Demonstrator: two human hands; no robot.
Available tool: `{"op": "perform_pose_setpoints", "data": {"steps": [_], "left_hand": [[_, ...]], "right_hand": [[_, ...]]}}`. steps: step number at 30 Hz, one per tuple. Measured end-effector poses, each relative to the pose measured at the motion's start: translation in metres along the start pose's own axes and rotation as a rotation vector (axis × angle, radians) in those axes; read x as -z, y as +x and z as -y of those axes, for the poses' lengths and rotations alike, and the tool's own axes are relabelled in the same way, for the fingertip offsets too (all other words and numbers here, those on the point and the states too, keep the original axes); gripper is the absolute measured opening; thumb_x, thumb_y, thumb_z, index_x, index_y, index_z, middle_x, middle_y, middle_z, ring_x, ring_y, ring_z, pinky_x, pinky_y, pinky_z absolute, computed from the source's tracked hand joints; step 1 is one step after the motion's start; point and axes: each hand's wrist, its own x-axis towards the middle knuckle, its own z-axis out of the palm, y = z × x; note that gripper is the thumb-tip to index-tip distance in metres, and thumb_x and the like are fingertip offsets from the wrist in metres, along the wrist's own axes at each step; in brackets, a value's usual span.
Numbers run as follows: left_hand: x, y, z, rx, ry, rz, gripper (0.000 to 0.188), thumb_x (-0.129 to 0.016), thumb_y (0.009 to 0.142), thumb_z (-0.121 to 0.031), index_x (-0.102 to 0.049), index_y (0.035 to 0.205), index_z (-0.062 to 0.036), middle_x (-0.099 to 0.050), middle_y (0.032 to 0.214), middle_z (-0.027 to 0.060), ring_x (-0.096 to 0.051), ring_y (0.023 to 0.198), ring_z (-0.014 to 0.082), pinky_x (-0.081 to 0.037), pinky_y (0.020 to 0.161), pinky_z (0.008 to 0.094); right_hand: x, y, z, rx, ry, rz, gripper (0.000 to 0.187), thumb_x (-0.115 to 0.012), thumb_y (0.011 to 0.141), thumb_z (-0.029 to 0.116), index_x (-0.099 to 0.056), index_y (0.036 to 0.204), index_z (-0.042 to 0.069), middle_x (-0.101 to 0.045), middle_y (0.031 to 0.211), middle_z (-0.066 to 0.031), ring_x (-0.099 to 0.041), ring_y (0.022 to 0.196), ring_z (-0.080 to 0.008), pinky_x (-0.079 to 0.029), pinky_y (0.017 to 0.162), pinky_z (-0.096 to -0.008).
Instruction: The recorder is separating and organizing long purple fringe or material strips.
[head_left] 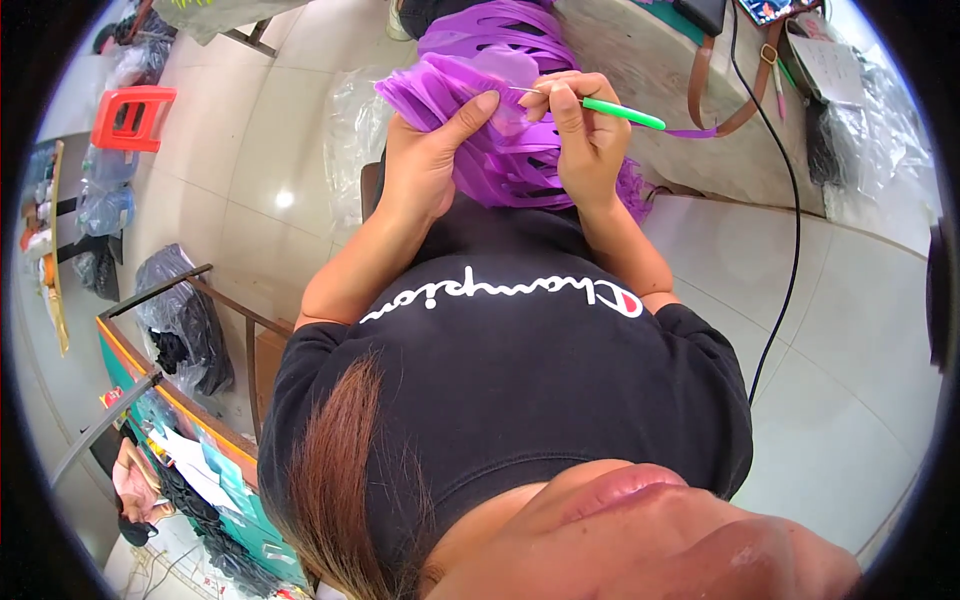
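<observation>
Pale tiles [275,150] lie beneath purple strips [510,130] and a red stool [104,125].

The fabric [480,170] is showing bright purple, with dark gaps striping it. The slim tool [625,113] is displaying a vivid green handle and a silvery tip. The shirt [500,380] is pairing black with white script and 1 small red mark. The stool [137,95] is showing red-orange, the strap [695,90] brown, the cable [797,200] black, the floor tiles [270,150] pale beige.
</observation>
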Motion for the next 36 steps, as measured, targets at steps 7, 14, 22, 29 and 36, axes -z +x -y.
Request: {"op": "perform_pose_setpoints", "data": {"steps": [7,14,22,29,36], "left_hand": [[0.0,0.001,0.002,-0.016,0.041,-0.016,0.017,-0.071,0.081,-0.003,-0.064,0.097,-0.001,-0.067,0.094,0.0056,-0.062,0.086,0.0136,-0.049,0.078,0.0277],[-0.005,-0.005,-0.007,0.158,0.307,0.248,0.02,-0.076,0.077,-0.008,-0.064,0.09,-0.0002,-0.065,0.081,0.0038,-0.061,0.072,0.0113,-0.049,0.067,0.026],[-0.004,-0.003,-0.009,0.095,0.117,0.145,0.014,-0.068,0.084,-0.009,-0.062,0.093,0.0,-0.066,0.081,0.0077,-0.064,0.073,0.0154,-0.051,0.07,0.028],[0.0,0.007,-0.001,-0.001,-0.02,-0.028,0.014,-0.068,0.086,-0.013,-0.061,0.094,-0.0024,-0.065,0.088,0.0047,-0.062,0.08,0.0115,-0.049,0.073,0.0259],[0.002,0.008,-0.001,-0.024,0.01,-0.049,0.015,-0.068,0.086,-0.014,-0.062,0.094,-0.0033,-0.063,0.087,0.0028,-0.059,0.079,0.0092,-0.047,0.072,0.0243]], "right_hand": [[0.006,0.002,-0.004,0.111,-0.209,0.062,0.01,-0.053,0.094,0.006,-0.057,0.091,-0.003,-0.063,0.088,-0.0129,-0.061,0.073,-0.015,-0.049,0.068,-0.0257],[0.048,0.074,-0.004,0.291,-0.762,-0.164,0.008,-0.058,0.09,0.005,-0.06,0.085,-0.001,-0.065,0.08,-0.0085,-0.062,0.069,-0.0141,-0.049,0.062,-0.0258],[0.03,0.115,0.045,-0.465,-0.115,0.179,0.019,-0.05,0.097,0.02,-0.055,0.087,0.005,-0.051,0.069,-0.0012,-0.048,0.059,-0.01,-0.038,0.055,-0.023],[0.011,0.029,0.011,0.586,-0.496,0.371,0.007,-0.066,0.083,0.0,-0.062,0.088,-0.002,-0.065,0.084,-0.0145,-0.064,0.072,-0.0213,-0.052,0.065,-0.0288],[0.011,0.027,0.007,0.602,-0.55,0.345,0.015,-0.072,0.075,0.0,-0.065,0.089,-0.001,-0.065,0.087,-0.0129,-0.063,0.074,-0.0222,-0.052,0.064,-0.0284]]}}
